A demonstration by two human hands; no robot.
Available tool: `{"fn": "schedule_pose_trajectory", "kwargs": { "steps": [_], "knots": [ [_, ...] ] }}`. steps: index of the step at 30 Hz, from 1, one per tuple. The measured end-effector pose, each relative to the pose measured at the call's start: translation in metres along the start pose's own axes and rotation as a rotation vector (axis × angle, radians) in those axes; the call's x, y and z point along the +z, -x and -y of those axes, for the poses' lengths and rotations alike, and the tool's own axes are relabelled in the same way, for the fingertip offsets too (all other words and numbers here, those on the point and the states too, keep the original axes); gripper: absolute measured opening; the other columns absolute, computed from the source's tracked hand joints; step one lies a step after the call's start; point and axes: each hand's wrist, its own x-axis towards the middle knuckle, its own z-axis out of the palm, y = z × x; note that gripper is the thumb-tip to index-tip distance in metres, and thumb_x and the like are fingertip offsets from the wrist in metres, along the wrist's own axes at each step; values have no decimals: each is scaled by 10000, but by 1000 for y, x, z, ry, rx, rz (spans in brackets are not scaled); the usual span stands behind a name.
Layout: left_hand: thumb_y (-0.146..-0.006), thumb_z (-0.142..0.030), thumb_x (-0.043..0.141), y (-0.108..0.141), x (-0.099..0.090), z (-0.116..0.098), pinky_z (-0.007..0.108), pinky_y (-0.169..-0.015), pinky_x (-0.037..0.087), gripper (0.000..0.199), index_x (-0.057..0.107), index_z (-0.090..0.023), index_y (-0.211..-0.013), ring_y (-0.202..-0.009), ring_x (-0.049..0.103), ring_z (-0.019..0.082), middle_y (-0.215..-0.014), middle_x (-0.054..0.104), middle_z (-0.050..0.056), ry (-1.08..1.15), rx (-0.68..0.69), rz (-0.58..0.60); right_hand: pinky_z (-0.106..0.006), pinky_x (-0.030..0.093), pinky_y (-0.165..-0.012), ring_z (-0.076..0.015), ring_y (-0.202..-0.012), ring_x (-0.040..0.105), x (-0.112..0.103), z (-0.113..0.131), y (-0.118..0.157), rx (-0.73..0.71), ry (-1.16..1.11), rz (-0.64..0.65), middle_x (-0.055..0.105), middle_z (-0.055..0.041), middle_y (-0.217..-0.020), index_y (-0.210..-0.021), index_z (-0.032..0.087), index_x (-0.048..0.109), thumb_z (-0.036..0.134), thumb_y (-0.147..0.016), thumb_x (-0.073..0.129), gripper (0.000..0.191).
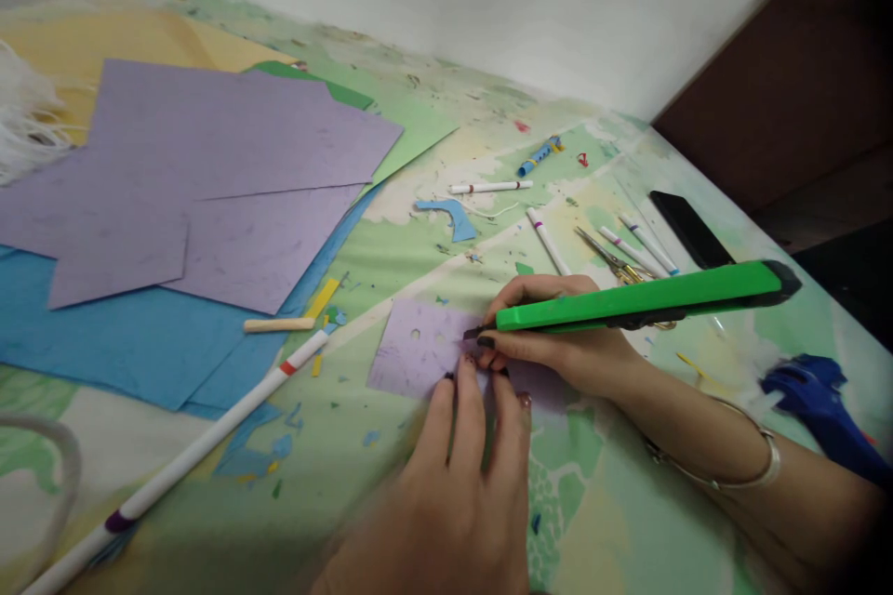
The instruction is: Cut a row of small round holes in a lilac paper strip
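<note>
Just below centre of frame, on the counter (313,483) | purple card (401,358) lies flat | left hand (464,488): fingers slightly spread, grasping nothing, pressing the card, likely so it won't slip | right hand (586,363): fingers closed around green cutter (648,296) near its blade end, probably to steer the tip closely
</note>
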Motion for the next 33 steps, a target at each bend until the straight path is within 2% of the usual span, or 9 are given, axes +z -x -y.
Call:
{"fn": "schedule_pose_trajectory", "kwargs": {
  "steps": [5, 13, 20, 26, 33],
  "knots": [
    [-822, -247, 437, 0, -1, -1, 503, -946, 380, 510, 534, -15, -1265, -1128, 565, 415, -1280, 594, 196, 5, -36, 8, -206, 590, -607, -133, -649, 711, 0, -1, 0, -7, 0, 0, 724, -19, -693, -792, 165, 655, 207, -714, 778, 152],
    [-814, -249, 443, 0, 0, -1, 510, -934, 375, 522, 532, -1, -1265, -1114, 569, 430, -1272, 593, 209, 6, -15, -6, -217, 582, -597, -133, -630, 699, 0, -2, 1, -5, 20, -17, 721, -18, -690, -786, 176, 642, 232, -740, 754, 134],
    [-810, -240, 436, -1, 0, -1, 491, -929, 402, 525, 531, -6, -1270, -1123, 574, 414, -1276, 594, 206, -20, -21, -4, -219, 564, -575, -137, -616, 681, 5, -3, 3, -62, 134, -75, 706, -19, -667, -788, 171, 648, 258, -749, 746, 137],
    [-817, -245, 448, -1, -1, 0, 502, -934, 400, 518, 534, 6, -1262, -1114, 580, 421, -1273, 596, 214, -12, -3, 7, -207, 566, -590, -130, -628, 684, 5, -3, 3, -51, 70, -93, 712, -14, -680, -788, 181, 654, 238, -745, 756, 124],
    [-806, -245, 448, 0, 0, 0, 510, -913, 410, 520, 527, 2, -1257, -1091, 594, 417, -1261, 606, 214, -18, 20, -2, -192, 567, -614, -137, -677, 705, 2, 0, 2, -102, 139, -59, 721, -6, -723, -797, 179, 678, 208, -721, 772, 124]
  ]
}}
